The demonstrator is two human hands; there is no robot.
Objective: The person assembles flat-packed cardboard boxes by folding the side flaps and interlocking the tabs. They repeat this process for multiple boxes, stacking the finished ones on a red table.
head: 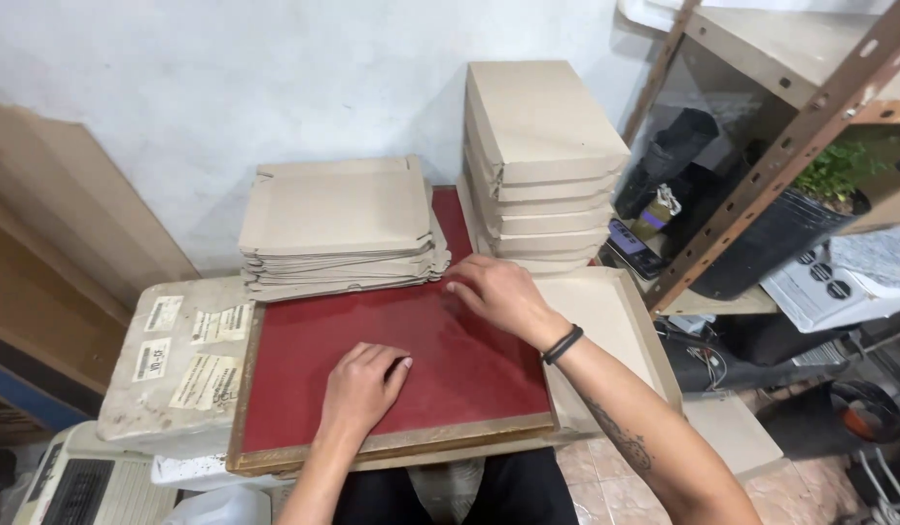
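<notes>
Both hands flat on the red board with a wooden frame [391, 350], nothing held: left hand [362, 384] palm down, fingers loosely together; right hand [498, 292] near the far edge, fingers slightly spread, empty. Low stack of flat grey cardboard box blanks [338, 228] sits just beyond, touching the board's back edge; taller pile of folded grey cardboard boxes [542, 160] to its right. Looks like a between-pieces pause.
</notes>
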